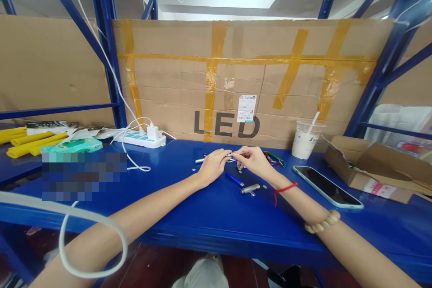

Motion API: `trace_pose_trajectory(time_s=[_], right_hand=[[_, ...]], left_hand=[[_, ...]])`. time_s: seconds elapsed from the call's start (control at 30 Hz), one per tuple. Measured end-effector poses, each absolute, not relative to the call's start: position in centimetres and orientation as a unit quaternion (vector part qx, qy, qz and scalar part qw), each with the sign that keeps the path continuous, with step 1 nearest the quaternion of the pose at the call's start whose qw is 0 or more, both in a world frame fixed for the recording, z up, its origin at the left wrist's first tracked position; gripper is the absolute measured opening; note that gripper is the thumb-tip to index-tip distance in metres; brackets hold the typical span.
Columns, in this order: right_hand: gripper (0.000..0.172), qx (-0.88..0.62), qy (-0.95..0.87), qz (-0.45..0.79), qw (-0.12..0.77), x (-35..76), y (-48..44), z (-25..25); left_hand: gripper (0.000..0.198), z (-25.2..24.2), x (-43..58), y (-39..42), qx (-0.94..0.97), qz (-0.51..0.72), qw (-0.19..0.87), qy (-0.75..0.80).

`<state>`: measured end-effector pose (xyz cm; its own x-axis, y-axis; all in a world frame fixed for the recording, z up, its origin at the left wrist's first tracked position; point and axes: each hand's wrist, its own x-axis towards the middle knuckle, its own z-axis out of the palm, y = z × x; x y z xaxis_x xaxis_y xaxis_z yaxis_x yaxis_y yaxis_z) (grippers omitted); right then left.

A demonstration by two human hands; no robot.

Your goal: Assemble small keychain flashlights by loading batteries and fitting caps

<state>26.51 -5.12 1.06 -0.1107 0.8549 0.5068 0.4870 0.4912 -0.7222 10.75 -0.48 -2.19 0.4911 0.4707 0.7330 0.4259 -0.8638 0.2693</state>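
My left hand [212,167] and my right hand [254,161] meet over the blue table, fingers closed. Between their fingertips is a small silver metal piece [230,155], mostly covered. Just below them lies a slim blue tube [235,179], close to a short silver cylinder [250,189] with a small metal fitting beside it. A silver rod-like piece [199,160] shows left of my left hand. Behind my right hand are colored carabiner clips [276,159], partly hidden. A small pale disc [264,186] rests near the silver cylinder.
On the right are a phone [328,186], a lidded plastic cup [304,140] with a straw and an open cardboard box [381,180]. A power strip [145,138] and yellow tubes [38,143] are at left. A white cable [92,273] loops over my left forearm. Large cardboard [168,90] stands behind.
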Motion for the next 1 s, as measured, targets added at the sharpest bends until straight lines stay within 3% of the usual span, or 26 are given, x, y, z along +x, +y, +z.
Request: trace_pose_trajectory(time_s=[0.57,1.0], right_hand=[[0.031,-0.510,-0.721,0.155,0.444,26.6,-4.8,0.4],[0.034,-0.477,-0.739,0.143,0.454,25.6,-5.3,0.6]], left_hand=[[0.024,-1.8,10.9,-1.2,0.870,0.396,0.029,0.293],[0.021,-1.5,10.6,-1.0,0.837,0.429,0.121,0.318]])
